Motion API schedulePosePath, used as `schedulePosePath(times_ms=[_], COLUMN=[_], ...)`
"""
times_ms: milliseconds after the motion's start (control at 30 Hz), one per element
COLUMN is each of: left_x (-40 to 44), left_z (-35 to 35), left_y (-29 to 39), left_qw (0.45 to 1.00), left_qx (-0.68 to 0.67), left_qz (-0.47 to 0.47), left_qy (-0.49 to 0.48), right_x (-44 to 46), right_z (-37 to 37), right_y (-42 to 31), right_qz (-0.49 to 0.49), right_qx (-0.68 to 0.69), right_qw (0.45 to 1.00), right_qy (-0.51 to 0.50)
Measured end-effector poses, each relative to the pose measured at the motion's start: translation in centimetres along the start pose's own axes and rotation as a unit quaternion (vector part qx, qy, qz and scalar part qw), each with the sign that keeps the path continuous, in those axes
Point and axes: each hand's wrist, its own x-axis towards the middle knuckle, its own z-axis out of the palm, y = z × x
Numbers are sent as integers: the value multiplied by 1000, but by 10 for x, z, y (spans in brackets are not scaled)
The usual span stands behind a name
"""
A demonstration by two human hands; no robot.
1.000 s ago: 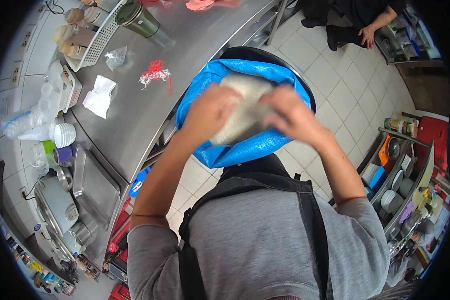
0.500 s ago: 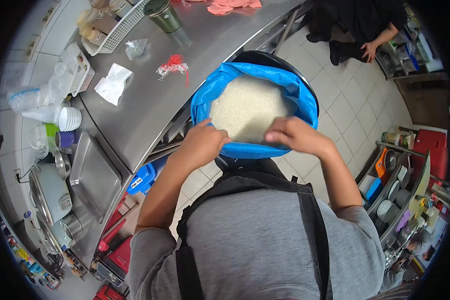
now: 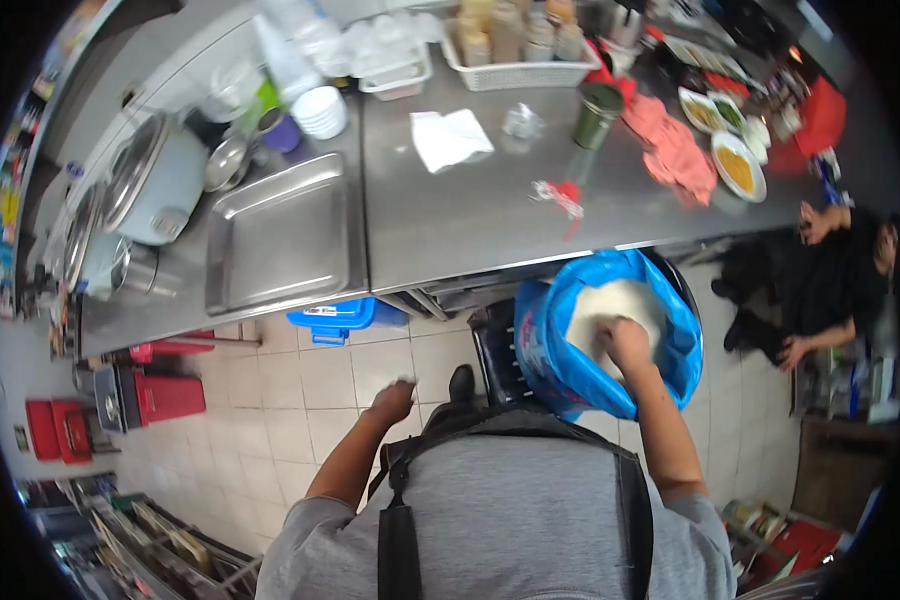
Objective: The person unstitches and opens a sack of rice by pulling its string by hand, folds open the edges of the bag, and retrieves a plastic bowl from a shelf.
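A blue woven sack (image 3: 555,345) of white rice (image 3: 620,303) stands with its mouth wide apart, right of my body and close to the counter's front edge. Over the rice, inside the sack's mouth, is my right hand (image 3: 625,345); its fingers are curled in, and whatever they hold is hidden. My left hand (image 3: 393,403) hangs above the tiled floor, left of the sack and apart from it. Its fingers look curled, slightly blurred, with nothing visible in them.
The steel counter (image 3: 420,225) runs along the front, bearing a metal tray (image 3: 280,240), white paper (image 3: 450,138), red and white string (image 3: 560,197) and a green tumbler (image 3: 598,115). A black chair (image 3: 500,350) adjoins the sack. Another person (image 3: 830,280) is at the right.
My left hand has let go of the sack's rim and moved left. My right hand has moved further over the rice. The view has turned left, showing more counter.
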Motion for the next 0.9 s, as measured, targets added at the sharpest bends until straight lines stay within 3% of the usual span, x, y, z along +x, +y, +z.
schedulePosePath(times_ms=[33, 67, 133, 200, 267, 333, 367, 500, 633, 733, 767, 800, 900], left_x=[-13, -28, -36, -51, -53, -47, -34, 10, 12, 13, 12, 12, 23], left_z=[2, 4, -6, -87, -147, -201, -217, -225, -213, -204, -203, -202, -201], left_y=[-20, -33, -41, -18, -8, -4, -10, -27, -4, 15, 21, 26, 46], left_qw=[993, 996, 956, 878, 812, 758, 763, 802, 810, 806, 813, 818, 832], left_qx=[49, 28, -49, -75, -35, -61, -48, -21, -73, -93, -95, -77, -40], left_qz=[31, 67, 114, 123, 37, 52, 65, 113, 124, 160, 172, 169, 185], left_qy=[-99, -47, 264, 456, 582, 647, 641, 586, 569, 563, 548, 544, 521], right_x=[-5, -7, -17, -20, -19, -11, -5, -1, -21, -30, -27, -25, -2], right_z=[-3, -9, -54, -46, -34, -7, 5, 13, 19, -30, -44, -16, 9], right_y=[3, 2, -27, -25, -21, -18, -14, -28, -8, -30, -43, -3, 31], right_qz=[16, 33, 86, 83, 67, 38, 67, 94, 4, 100, 65, 56, 96], right_qx=[-3, -5, 37, 50, 56, 60, 116, 74, 124, 198, 125, 132, 39], right_qw=[1000, 999, 995, 995, 994, 989, 987, 993, 992, 960, 982, 987, 994], right_qy=[2, 5, -42, 3, 60, 129, 91, -1, -27, -171, -125, -70, 23])
